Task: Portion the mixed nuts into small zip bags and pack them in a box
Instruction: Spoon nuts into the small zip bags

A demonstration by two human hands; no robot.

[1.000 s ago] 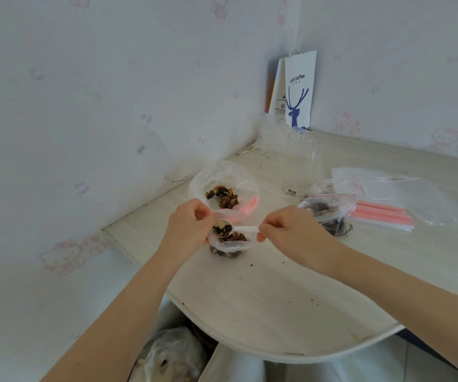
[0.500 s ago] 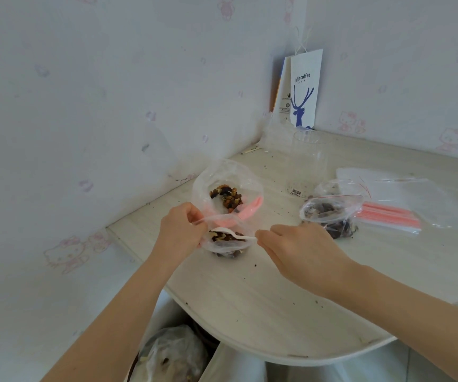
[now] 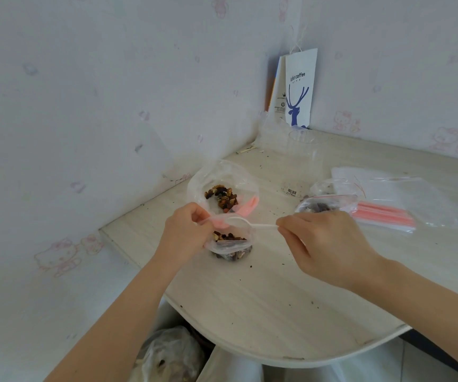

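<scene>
Pale wallpaper (image 3: 84,133) printed with faint pink cartoon cats covers both walls of the corner. Against it sits the worktop (image 3: 277,299), a whitish wood-grain slab with a rounded front edge, its matte surface speckled with dark crumbs. On its right side lies a flat stack of empty zip bags (image 3: 404,199), glossy clear film with pink seal strips. A stiff white paper bag (image 3: 300,89) with a blue deer print stands upright in the corner.

Near the wall, a large clear bag (image 3: 222,175) slumps open in a rough circle, with a brown, knobbly heap of mixed nuts (image 3: 221,198) at its bottom. Behind it stands a clear plastic cup (image 3: 303,161), smooth and cylindrical.

The left hand (image 3: 183,235) has its fingers clamped on the pink-edged rim of a small zip bag (image 3: 230,241), which rests on the worktop just in front of the large bag, mouth held open, partly filled with nuts. The right hand (image 3: 329,244) has its fingers pinched together on the handle end of a thin white plastic spoon (image 3: 249,224), whose oval bowl lies over that bag's mouth. A second filled zip bag (image 3: 324,205), crinkled and lumpy, lies beyond the right hand, beside the stack.
</scene>
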